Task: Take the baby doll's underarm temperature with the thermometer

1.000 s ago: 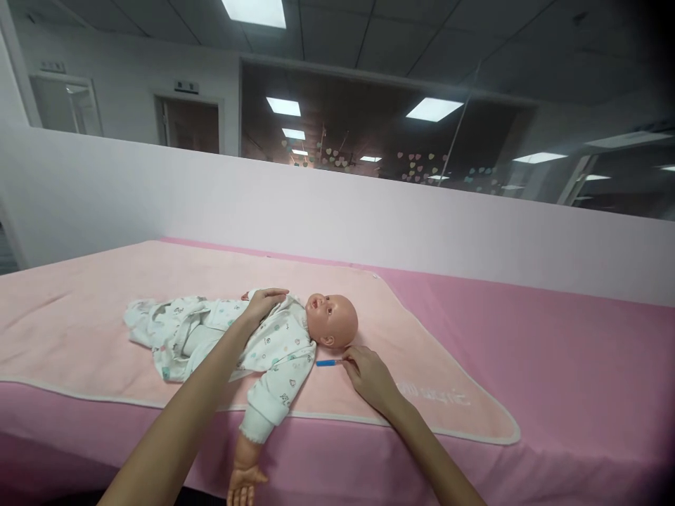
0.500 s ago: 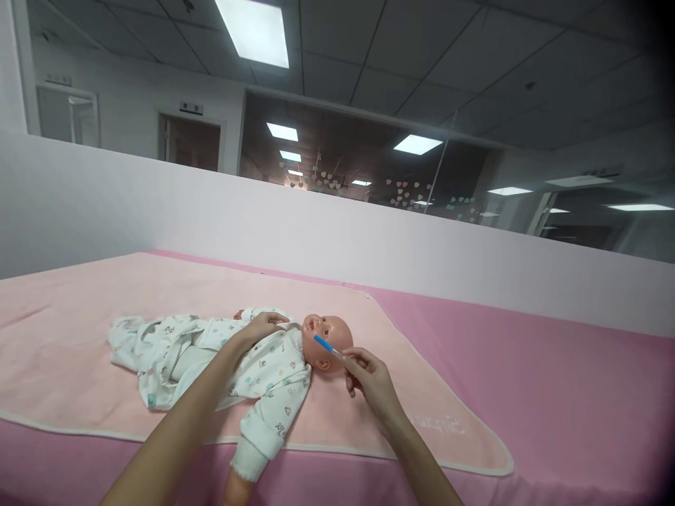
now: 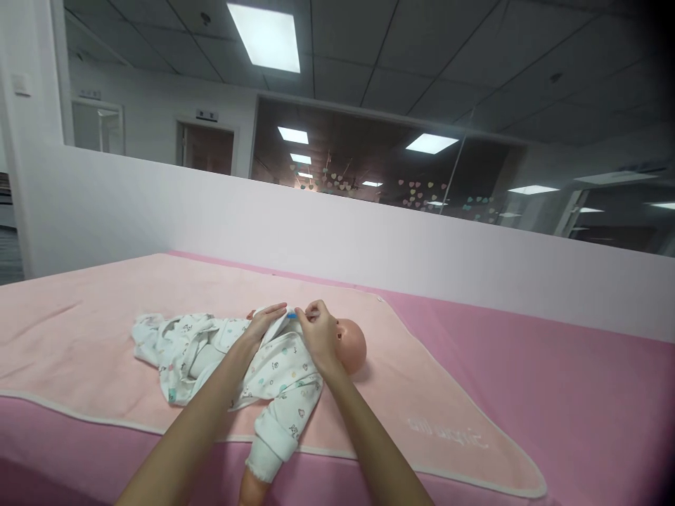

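Observation:
A baby doll point(image 3: 351, 344) in a white printed top point(image 3: 287, 365) lies on its back, its head to the right. My left hand point(image 3: 266, 322) is on the chest and holds the top's front edge, lifted away near the far shoulder. In my right hand point(image 3: 318, 327), the fingers pinch a slim stick with a blue end point(image 3: 292, 315), which looks like a thermometer. Its blue end points left at the raised cloth, close to my left fingertips. My right hand covers the doll's neck and part of its face.
Under the doll is a peach mat point(image 3: 448, 393) with a pale border, over a pink bed surface point(image 3: 580, 379). A low white wall point(image 3: 316, 232) runs along the far side, with window glass above. One doll arm point(image 3: 258, 485) hangs over the near edge.
My right hand has moved left with the thermometer, from beside the doll's head to its far shoulder. My left hand has raised the top's edge. The view has shifted slightly left.

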The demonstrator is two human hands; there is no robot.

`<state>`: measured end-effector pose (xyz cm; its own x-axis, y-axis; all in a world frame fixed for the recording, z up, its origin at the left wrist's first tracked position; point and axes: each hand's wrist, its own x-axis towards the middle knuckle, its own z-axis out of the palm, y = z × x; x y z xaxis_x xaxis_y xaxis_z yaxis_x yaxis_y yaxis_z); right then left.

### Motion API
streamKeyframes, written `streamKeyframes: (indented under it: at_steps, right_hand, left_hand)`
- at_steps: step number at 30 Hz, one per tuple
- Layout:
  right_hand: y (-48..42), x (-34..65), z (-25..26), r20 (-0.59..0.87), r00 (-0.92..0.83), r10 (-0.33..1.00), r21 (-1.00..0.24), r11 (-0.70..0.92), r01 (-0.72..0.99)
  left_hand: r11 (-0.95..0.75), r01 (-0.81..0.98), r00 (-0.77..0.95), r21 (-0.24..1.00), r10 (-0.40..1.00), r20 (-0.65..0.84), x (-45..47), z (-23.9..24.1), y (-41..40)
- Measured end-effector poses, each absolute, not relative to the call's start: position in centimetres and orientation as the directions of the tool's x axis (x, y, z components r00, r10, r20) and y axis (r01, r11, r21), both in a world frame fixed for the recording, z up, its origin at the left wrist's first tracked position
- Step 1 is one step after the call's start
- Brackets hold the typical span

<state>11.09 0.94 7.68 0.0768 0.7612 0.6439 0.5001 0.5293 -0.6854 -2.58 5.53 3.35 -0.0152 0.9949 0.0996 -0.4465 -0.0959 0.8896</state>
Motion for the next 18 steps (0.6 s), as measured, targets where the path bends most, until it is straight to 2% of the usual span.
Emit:
streamKeyframes:
  at_steps: [3,6,12,18]
  right_hand:
    - [1.8,9.3,7.0,0.697,-0.092,0.711,-0.495,0.571,0.655]
    - [2.6,8.2,5.7,0.686,-0.187,0.703,-0.380,0.565,0.733]
    - [2.9,8.3,3.9,0.688,-0.143,0.711,-0.423,0.553,0.718]
    - [2.6,8.4,3.9,0.720,-0.197,0.665,-0.372,0.610,0.700]
  left_hand:
    - [-0.152,-0.462,-0.027,0.874,0.987,0.157,-2.6,3.6,5.5]
    - [-0.191,-0.450,-0.034,0.873,0.980,0.197,-2.5,3.8,5.6]
    - [-0.190,-0.447,-0.025,0.874,0.980,0.200,-2.6,3.7,5.7]
    - [-0.192,-0.490,-0.054,0.850,0.980,0.190,-2.6,3.8,5.5]
